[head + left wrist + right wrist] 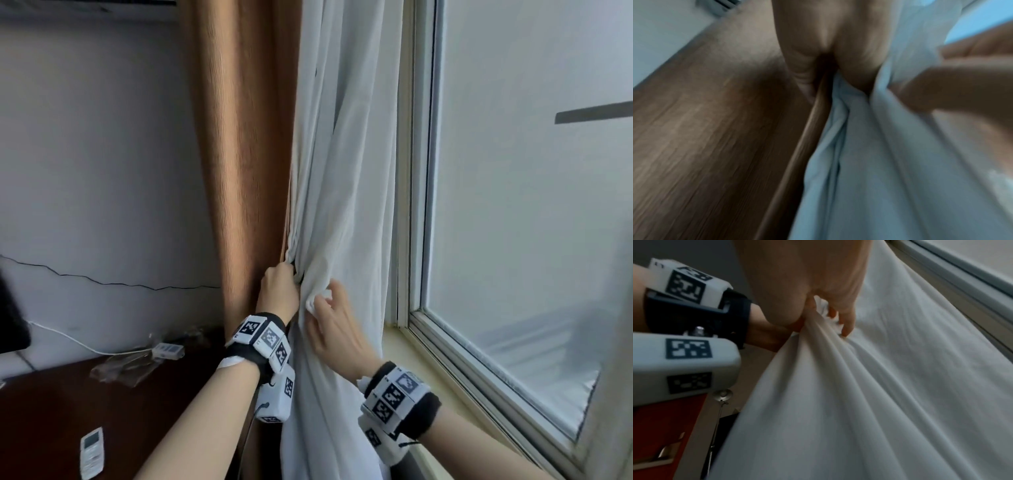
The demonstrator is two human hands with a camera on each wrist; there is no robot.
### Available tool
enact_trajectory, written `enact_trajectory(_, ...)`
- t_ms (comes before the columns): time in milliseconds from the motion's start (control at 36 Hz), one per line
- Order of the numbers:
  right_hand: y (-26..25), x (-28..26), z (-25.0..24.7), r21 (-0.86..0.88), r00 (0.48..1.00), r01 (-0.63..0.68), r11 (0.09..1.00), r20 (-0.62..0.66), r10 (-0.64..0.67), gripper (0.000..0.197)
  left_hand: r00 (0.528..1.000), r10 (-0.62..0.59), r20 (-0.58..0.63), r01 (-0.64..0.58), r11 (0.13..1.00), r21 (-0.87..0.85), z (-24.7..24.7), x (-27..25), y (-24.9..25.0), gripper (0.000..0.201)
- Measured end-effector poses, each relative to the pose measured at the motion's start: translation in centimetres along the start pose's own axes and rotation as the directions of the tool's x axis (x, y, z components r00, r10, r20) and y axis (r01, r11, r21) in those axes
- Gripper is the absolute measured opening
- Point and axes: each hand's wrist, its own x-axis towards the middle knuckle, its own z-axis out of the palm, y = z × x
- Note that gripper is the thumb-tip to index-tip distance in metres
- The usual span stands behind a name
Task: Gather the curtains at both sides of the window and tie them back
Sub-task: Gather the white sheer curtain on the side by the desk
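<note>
A white sheer curtain [346, 164] hangs bunched at the left side of the window [534, 212], with a brown drape [239, 144] beside it on the left. My left hand [279, 286] grips the gathered white folds at the seam between the two curtains. My right hand [330, 318] pinches a fold of the white curtain [849, 386] just to the right of the left hand. In the left wrist view, which is blurred, the left hand [828, 65] closes on the white curtain [869, 162] next to the brown drape [715, 129]. The right hand [830, 311] holds bunched folds.
A pale window sill [421, 370] runs below the window frame [416, 171]. A dark wooden desk [51, 411] stands at the lower left with a white remote [91, 452], a power strip [168, 350] and clear plastic wrapping [123, 365]. A thin cable runs along the wall.
</note>
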Motion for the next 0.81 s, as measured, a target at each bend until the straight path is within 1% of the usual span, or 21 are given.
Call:
enact_trajectory(83, 0.0, 1.0, 0.2, 0.082, 0.998, 0.039, 0.996, 0.042, -0.042, 0.017, 0.998, -0.043, 0.052, 0.046, 0.997, -0.066, -0.8, 0.1, -0.3, 0.019)
enact_trajectory(139, 0.4, 1.8, 0.1, 0.096, 0.997, 0.043, 0.994, 0.057, -0.048, 0.027, 0.995, -0.062, 0.08, 0.07, 0.993, -0.096, -1.3, 0.2, -0.4, 0.019)
enact_trajectory(222, 1.0, 2.6, 0.3, 0.035, 0.998, -0.022, 0.999, 0.052, 0.02, 0.031, 0.991, -0.054, 0.122, 0.069, 0.991, -0.117, -1.6, -0.4, -0.3, 0.013)
enact_trajectory(250, 1.1, 2.8, 0.4, 0.017, 0.998, -0.046, 0.999, 0.053, 0.045, 0.038, 0.99, -0.045, 0.132, 0.061, 0.991, -0.12, -1.6, -0.6, -0.2, 0.011)
enact_trajectory(306, 1.2, 3.0, 1.0, -0.009, 0.998, -0.046, 0.999, 0.037, 0.046, 0.057, 0.99, -0.029, 0.138, 0.048, 0.99, -0.135, -1.4, -1.0, 0.1, 0.012)
enact_trajectory(361, 1.3, 3.2, 1.4, -0.037, 0.999, -0.036, 0.999, 0.014, 0.036, 0.065, 0.99, -0.025, 0.142, 0.045, 0.99, -0.134, -1.2, -1.2, 0.2, 0.009)
enact_trajectory(389, 1.4, 3.3, 1.5, -0.044, 0.999, -0.035, 0.998, 0.011, 0.036, 0.064, 0.989, -0.027, 0.143, 0.046, 0.99, -0.13, -1.2, -1.2, 0.3, 0.01)
enact_trajectory(417, 1.4, 3.3, 1.5, -0.041, 0.998, -0.049, 0.998, 0.027, 0.051, 0.058, 0.989, -0.034, 0.147, 0.052, 0.991, -0.12, -1.1, -1.3, 0.3, 0.01)
enact_trajectory(444, 1.7, 3.3, 1.7, -0.033, 0.997, -0.067, 0.997, 0.02, 0.068, 0.045, 0.987, -0.041, 0.154, 0.058, 0.993, -0.104, -1.2, -1.3, 0.4, 0.009)
enact_trajectory(500, 2.2, 3.1, 1.5, -0.035, 0.987, -0.159, 0.987, -0.016, 0.158, 0.005, 0.985, -0.043, 0.168, 0.053, 0.997, -0.057, -1.5, -1.4, 0.4, 0.012)
enact_trajectory(528, 2.7, 3.0, 1.5, -0.016, 0.972, -0.233, 0.972, -0.023, 0.232, 0.011, 0.984, -0.044, 0.174, 0.05, 0.998, -0.033, -1.8, -1.5, 0.5, 0.012)
enact_trajectory(556, 3.3, 2.7, 1.4, 0.043, 0.948, -0.316, 0.948, -0.03, 0.318, 0.017, 0.983, -0.049, 0.178, 0.053, 0.998, -0.015, -2.1, -1.6, 0.5, 0.011)
enact_trajectory(583, 3.9, 2.3, 1.1, 0.142, 0.906, -0.411, 0.901, -0.047, 0.421, 0.019, 0.983, -0.054, 0.177, 0.055, 0.998, 0.0, -2.4, -1.7, 0.5, 0.011)
enact_trajectory(639, 5.1, 1.4, 0.3, 0.3, 0.812, -0.517, 0.802, -0.123, 0.57, 0.024, 0.985, -0.071, 0.16, 0.065, 0.997, 0.04, -2.7, -1.7, 0.2, 0.017)
enact_trajectory(694, 6.5, 1.0, -0.2, 0.405, 0.743, -0.535, 0.741, -0.192, 0.641, 0.027, 0.986, -0.078, 0.145, 0.067, 0.995, 0.08, -2.7, -1.7, 0.0, 0.023)
enact_trajectory(750, 7.4, 1.1, -0.4, 0.428, 0.722, -0.539, 0.725, -0.207, 0.66, 0.028, 0.989, -0.054, 0.135, 0.042, 0.995, 0.089, -2.6, -1.6, 0.1, 0.019)
enact_trajectory(778, 7.7, 1.4, -0.3, 0.43, 0.713, -0.549, 0.717, -0.208, 0.67, 0.025, 0.991, -0.04, 0.131, 0.029, 0.996, 0.09, -2.5, -1.6, 0.2, 0.015)
enact_trajectory(806, 7.9, 1.6, -0.3, 0.453, 0.685, -0.573, 0.682, -0.191, 0.703, 0.017, 0.992, -0.032, 0.125, 0.02, 0.995, 0.094, -2.4, -1.5, 0.3, 0.011)
